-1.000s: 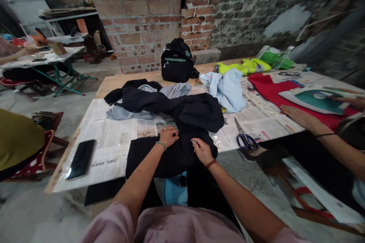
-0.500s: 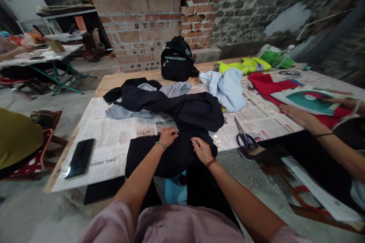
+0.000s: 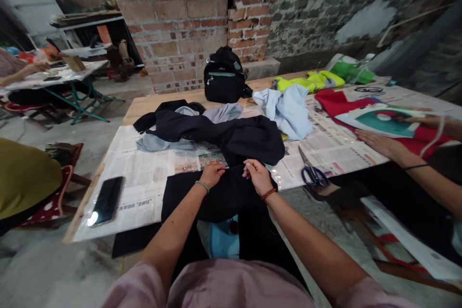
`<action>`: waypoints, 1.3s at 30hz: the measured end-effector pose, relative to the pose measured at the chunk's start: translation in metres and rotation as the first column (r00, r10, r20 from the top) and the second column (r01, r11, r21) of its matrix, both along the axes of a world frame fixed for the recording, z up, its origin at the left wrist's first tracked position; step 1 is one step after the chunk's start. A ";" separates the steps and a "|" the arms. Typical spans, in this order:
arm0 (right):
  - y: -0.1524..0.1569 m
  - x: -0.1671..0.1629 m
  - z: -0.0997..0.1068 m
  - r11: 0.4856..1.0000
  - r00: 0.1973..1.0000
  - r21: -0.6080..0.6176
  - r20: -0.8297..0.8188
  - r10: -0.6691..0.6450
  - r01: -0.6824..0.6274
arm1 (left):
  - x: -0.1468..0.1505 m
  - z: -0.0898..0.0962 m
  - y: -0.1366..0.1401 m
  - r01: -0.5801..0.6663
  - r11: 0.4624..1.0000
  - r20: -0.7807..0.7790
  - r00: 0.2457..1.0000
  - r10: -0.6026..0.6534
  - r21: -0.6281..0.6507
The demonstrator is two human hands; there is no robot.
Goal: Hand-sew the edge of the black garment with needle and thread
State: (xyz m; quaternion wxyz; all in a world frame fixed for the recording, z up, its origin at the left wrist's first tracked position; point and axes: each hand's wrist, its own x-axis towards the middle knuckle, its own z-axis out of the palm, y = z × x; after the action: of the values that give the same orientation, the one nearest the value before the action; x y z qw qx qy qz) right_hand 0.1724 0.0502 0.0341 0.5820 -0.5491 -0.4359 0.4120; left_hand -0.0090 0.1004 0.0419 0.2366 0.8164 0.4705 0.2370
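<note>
A dark garment (image 3: 187, 198) hangs over the table's front edge toward my lap, its bunched upper part lying further back on the table. My left hand (image 3: 213, 173) pinches its cloth near the middle, thumb and fingers closed. Just to the right, my right hand (image 3: 257, 175) is held at the same cloth with fingers curled together. Whatever lies between those fingertips is too small to make out. Grey cloth (image 3: 164, 143) shows under the back part of the garment.
Newspaper under clear plastic covers the table (image 3: 135, 173). A phone (image 3: 106, 200) lies left; scissors (image 3: 312, 172) lie right, handles at the edge. Behind are a black bag (image 3: 224, 82) and light blue cloth (image 3: 288, 110). A co-worker presses red cloth (image 3: 332, 101) with an iron (image 3: 378, 119).
My right hand has risen slightly, away from me along the cloth. My left hand stays at about the same place. The co-worker's iron has slid to the left over the red cloth.
</note>
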 end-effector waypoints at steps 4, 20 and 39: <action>0.005 0.006 -0.003 0.997 0.997 0.021 -0.017 -0.080 0.081 | -0.009 0.021 -0.023 0.073 0.997 0.049 0.996 -0.073 -0.007; -0.017 0.015 -0.036 1.000 0.994 -0.019 0.106 0.008 -0.006 | -0.016 -0.019 -0.064 -0.022 0.986 0.231 0.971 0.060 -0.164; -0.041 -0.024 -0.036 0.960 0.836 0.017 0.497 0.234 -0.278 | -0.018 -0.028 -0.059 -0.070 0.978 0.314 0.941 0.130 -0.195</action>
State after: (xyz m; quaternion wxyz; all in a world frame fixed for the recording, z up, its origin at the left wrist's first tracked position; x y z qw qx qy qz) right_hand 0.1484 0.0094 -0.0024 0.4155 -0.5460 -0.6564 0.3136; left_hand -0.0271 0.0415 0.0141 0.3714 0.7163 0.4856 0.3364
